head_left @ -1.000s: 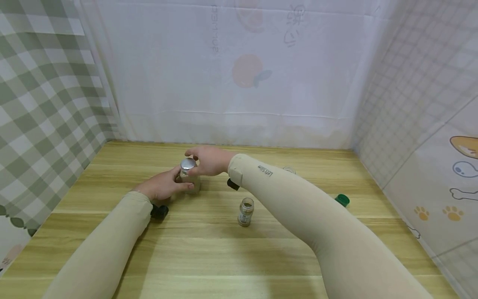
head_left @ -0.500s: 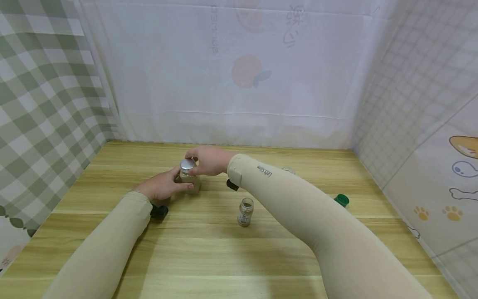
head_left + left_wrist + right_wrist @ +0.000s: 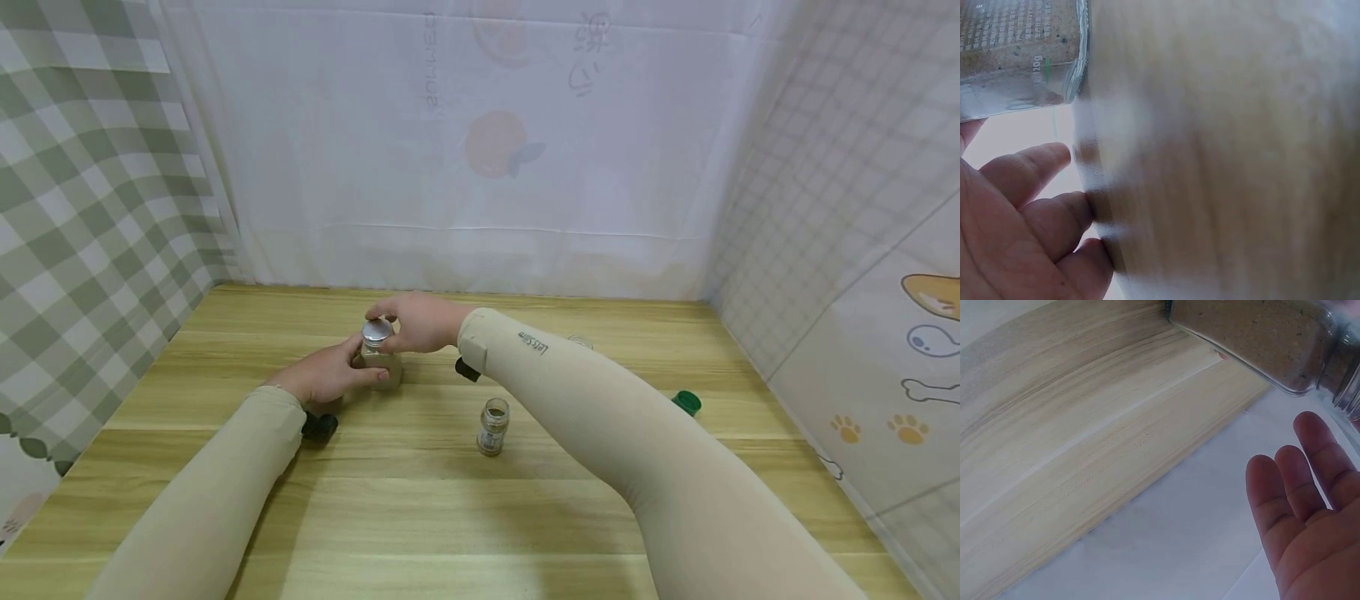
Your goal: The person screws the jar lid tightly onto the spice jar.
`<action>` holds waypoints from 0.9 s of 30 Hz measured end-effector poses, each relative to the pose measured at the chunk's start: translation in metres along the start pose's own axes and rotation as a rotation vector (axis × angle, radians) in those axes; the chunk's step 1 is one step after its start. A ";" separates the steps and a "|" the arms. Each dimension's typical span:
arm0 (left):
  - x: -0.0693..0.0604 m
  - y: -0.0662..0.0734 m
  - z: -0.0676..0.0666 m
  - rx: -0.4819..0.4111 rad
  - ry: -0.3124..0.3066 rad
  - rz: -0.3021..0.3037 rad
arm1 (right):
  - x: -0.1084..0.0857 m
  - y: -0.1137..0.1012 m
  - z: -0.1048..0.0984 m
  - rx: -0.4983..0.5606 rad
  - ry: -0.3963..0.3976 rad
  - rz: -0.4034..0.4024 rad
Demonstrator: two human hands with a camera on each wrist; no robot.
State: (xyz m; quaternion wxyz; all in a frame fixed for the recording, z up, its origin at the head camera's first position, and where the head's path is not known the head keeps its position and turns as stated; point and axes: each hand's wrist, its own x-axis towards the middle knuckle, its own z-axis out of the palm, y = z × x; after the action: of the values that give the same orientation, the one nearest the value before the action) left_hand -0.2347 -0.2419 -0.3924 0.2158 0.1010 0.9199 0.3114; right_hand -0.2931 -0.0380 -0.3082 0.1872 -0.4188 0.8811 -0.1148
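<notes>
A square glass jar (image 3: 385,371) of brown speckled powder stands upright on the table, toward the left in the head view. My left hand (image 3: 326,371) holds its body between thumb and fingers. In the left wrist view the jar's printed side (image 3: 1022,53) shows, with several other fingers curled below it. My right hand (image 3: 423,322) pinches the silver lid (image 3: 377,331) on top between thumb and index finger. From the right wrist, the powder-filled jar (image 3: 1260,340) appears tipped across the frame, and the remaining fingers extend apart from it.
A small lidless glass bottle (image 3: 492,427) with a label stands right of the jar. A green cap (image 3: 687,402) lies farther right, partly behind my right forearm. Beyond that arm the rim of a clear round object (image 3: 581,342) peeks out. White cloth (image 3: 480,250) hangs behind the table.
My right fingers have shifted slightly around the silver lid, the index finger coming closer against its far edge. The left hand and the jar stay in place.
</notes>
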 end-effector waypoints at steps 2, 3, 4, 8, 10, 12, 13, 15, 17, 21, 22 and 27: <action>0.000 0.000 0.000 -0.002 0.000 -0.001 | 0.000 0.000 0.000 -0.004 0.003 -0.003; 0.000 0.001 0.000 -0.004 0.000 0.000 | 0.000 -0.001 0.000 -0.006 0.006 -0.002; 0.000 0.001 0.000 -0.005 0.002 0.001 | 0.000 -0.001 0.001 -0.006 0.010 0.001; 0.000 0.001 0.000 -0.004 0.005 0.006 | 0.001 -0.002 0.002 0.001 0.034 0.009; 0.000 0.001 -0.001 -0.005 0.006 0.005 | 0.002 -0.002 0.003 -0.003 0.044 0.016; -0.001 0.001 -0.001 -0.003 0.006 0.007 | 0.002 -0.002 0.004 -0.010 0.050 0.020; -0.002 0.001 -0.001 -0.002 0.006 0.010 | 0.003 -0.002 0.004 -0.013 0.052 0.022; -0.002 0.001 -0.001 -0.002 0.007 0.011 | 0.003 -0.001 0.004 -0.016 0.053 0.024; -0.002 0.001 -0.001 0.002 0.006 0.014 | 0.003 -0.001 0.004 -0.011 0.047 0.021; -0.001 0.001 -0.001 0.002 0.003 0.015 | 0.001 0.001 0.002 0.005 0.023 0.002; 0.000 0.001 -0.001 0.001 0.002 0.014 | 0.000 0.001 0.002 0.002 0.017 -0.008; 0.002 0.000 0.000 -0.006 0.006 0.012 | 0.000 0.001 0.002 -0.031 0.020 -0.039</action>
State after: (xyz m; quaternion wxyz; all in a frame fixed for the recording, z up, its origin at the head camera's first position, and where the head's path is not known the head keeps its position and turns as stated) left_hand -0.2361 -0.2415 -0.3929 0.2117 0.1049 0.9190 0.3157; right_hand -0.2934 -0.0372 -0.3105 0.1695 -0.4376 0.8763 -0.1090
